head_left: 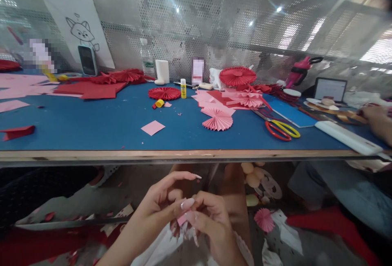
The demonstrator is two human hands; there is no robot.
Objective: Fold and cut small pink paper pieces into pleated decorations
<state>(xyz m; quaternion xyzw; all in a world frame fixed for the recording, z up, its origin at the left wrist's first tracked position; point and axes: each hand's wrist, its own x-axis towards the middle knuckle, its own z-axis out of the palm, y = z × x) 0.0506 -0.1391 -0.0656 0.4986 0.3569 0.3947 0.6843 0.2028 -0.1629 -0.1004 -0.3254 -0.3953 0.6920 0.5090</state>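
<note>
Fingers (204,205) from both sides pinched together on a small pink paper scrap (182,219)

Paper-craft workshop: blue workbench (92,129), paper fans (217,119)

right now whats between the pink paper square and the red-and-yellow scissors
In the head view, a pleated pink paper fan lies between the square and scissors.

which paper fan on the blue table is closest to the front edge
The pink pleated half-round fan, left of the scissors; the flat red rosette and propped red rosette sit farther back.
</note>
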